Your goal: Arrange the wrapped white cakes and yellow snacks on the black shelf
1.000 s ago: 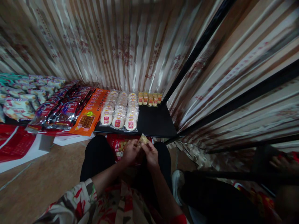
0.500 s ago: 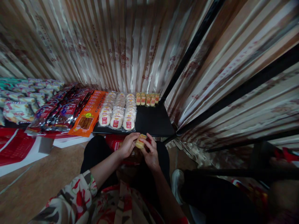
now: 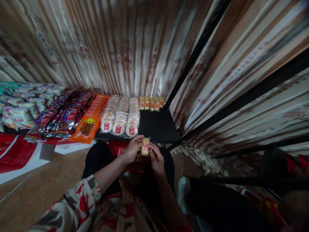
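Observation:
Between my two hands is a small yellow snack packet with a red label, held over my lap just short of the shelf edge. My left hand grips its left side with the fingertips, and my right hand pinches its right side. Ahead on the black shelf, several matching yellow packets stand in a row at the back. Left of them lie three rows of round white rice crackers in clear wrappers with red labels.
Further left on the shelf are an orange snack bag, dark red shiny packets and white packets. Black metal poles and pleated curtains enclose the shelf. A red basket is under its edge. Another person's shoe is at right.
The yellow packet has turned from tilted to nearly upright, its labelled face now showing. My right fingers have shifted down to its side.

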The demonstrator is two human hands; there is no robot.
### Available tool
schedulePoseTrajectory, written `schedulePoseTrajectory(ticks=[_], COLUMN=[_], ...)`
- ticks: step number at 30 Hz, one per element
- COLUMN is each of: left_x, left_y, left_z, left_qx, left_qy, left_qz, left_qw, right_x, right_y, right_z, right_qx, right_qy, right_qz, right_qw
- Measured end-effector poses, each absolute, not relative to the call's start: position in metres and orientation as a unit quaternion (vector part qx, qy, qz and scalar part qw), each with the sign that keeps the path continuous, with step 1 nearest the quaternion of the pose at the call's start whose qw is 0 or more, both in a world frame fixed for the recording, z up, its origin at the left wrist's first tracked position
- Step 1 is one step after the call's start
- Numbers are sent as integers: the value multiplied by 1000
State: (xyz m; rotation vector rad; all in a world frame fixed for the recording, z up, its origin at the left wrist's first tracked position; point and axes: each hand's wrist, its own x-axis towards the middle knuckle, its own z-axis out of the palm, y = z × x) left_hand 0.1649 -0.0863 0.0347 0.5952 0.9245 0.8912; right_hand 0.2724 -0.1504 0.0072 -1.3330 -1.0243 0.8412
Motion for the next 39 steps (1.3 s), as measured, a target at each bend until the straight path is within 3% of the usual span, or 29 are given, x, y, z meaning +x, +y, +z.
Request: schedulePoseTrajectory(ticks=[5, 14, 22, 39], left_x=[178, 207, 241, 328], left_y=[-83, -67, -34, 49], left_z=[32, 28, 19, 24], left_qx=[284, 353, 476, 527], left_qy=[431, 467, 542, 618], left_qz=[431, 439, 387, 287], left_qw=[740, 681, 574, 508], right_x=[272, 295, 330, 396], right_y=[-144, -122, -80, 25], right_z=[7, 9, -3, -24], right_qx=[-589, -609, -646, -693], right_qy=[-302, -322, -360, -377], right_qz=[417, 408, 329, 218], right_qw=[622, 599, 588, 575])
